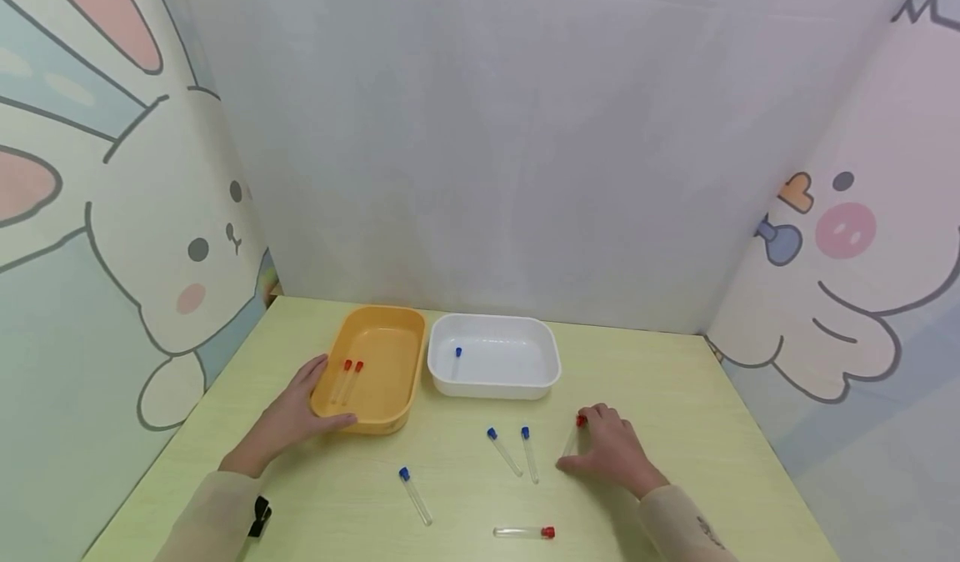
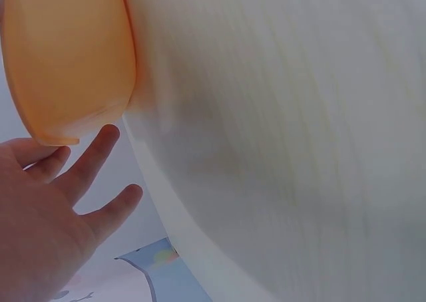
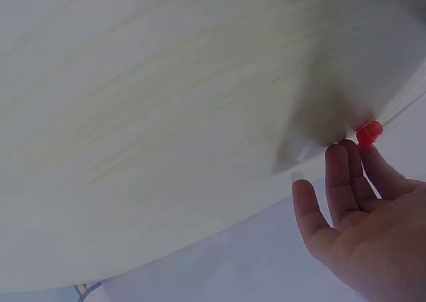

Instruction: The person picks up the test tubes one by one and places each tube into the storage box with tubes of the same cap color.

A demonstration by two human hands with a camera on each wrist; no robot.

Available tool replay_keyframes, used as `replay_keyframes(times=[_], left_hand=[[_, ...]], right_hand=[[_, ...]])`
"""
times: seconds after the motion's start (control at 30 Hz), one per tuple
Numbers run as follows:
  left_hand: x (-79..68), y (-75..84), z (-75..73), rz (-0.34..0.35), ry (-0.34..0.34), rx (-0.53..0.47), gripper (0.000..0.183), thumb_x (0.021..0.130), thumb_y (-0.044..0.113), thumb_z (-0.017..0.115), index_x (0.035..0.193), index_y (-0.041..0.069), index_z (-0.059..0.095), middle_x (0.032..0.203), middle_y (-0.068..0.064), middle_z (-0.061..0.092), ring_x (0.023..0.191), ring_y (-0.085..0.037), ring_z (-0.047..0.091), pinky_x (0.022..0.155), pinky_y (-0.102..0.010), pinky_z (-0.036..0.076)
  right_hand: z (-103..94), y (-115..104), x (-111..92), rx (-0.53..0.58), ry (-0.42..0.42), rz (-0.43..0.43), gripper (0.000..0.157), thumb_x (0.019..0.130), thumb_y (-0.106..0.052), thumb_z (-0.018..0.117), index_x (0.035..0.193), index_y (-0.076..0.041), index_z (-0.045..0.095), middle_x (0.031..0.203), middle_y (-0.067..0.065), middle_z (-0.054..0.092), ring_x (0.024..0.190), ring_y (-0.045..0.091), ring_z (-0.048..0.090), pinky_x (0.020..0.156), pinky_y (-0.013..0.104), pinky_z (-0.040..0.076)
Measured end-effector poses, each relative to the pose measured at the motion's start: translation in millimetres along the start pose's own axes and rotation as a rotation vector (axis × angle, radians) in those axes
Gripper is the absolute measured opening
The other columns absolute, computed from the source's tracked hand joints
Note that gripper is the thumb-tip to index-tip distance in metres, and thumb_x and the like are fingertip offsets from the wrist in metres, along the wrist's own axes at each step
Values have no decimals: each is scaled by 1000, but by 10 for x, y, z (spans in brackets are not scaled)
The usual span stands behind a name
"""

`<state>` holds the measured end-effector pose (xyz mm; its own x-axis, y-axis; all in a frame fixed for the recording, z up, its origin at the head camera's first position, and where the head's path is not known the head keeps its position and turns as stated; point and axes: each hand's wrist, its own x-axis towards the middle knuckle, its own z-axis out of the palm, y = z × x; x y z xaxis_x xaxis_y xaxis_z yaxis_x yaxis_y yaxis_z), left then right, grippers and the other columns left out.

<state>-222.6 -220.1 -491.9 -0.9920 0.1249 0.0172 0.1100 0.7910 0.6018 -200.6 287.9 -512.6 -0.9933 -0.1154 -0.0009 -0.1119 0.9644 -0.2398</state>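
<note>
My left hand (image 1: 288, 418) is at the near-left corner of the orange-yellow tray (image 1: 386, 408), fingers spread along its left side and thumb along its front; in the left wrist view, the fingers are spread against the tray's outside (image 2: 70, 62). In the tray lie two red-capped test tubes (image 1: 352, 378). On the right, my right hand (image 1: 613, 455) pinches a red-capped test tube (image 1: 572, 443) lengthwise, fingers by the cap and thumb at the lower end. The right wrist view shows its red cap (image 3: 368, 134) beside the fingers; the glass is mostly hidden there.
A white tray (image 1: 495, 391) with one blue-capped tube (image 1: 457, 362) stands beside the yellow one. Blue-capped tubes (image 1: 506, 454), (image 1: 531, 458) and another blue-capped tube (image 1: 416, 497) lie on the table. Nearer the front is a red-capped tube (image 1: 521, 533). A wall stands behind.
</note>
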Motion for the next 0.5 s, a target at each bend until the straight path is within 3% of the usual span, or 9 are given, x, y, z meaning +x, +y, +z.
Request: replay_keyframes(times=[0.27,0.5], left_hand=[[0,7,2,-13,-2,14,119,69,63,75,154,6,13,159,-17,15,138,-47,30,104,-68,35],[3,-15,16,-18,-4,25,119,70,63,74,154,6,12,159,-18,14,139,-48,28,104,-69,34]], right_hand=[[-46,-45,24,10,42,-30,82,59,-57,84,115,-4,57,111,7,57,102,23,53,96,51,44],[-158,-97,58,24,88,-63,81,60,-56,84,116,-5,57,114,9,58,108,27,54,96,51,44]])
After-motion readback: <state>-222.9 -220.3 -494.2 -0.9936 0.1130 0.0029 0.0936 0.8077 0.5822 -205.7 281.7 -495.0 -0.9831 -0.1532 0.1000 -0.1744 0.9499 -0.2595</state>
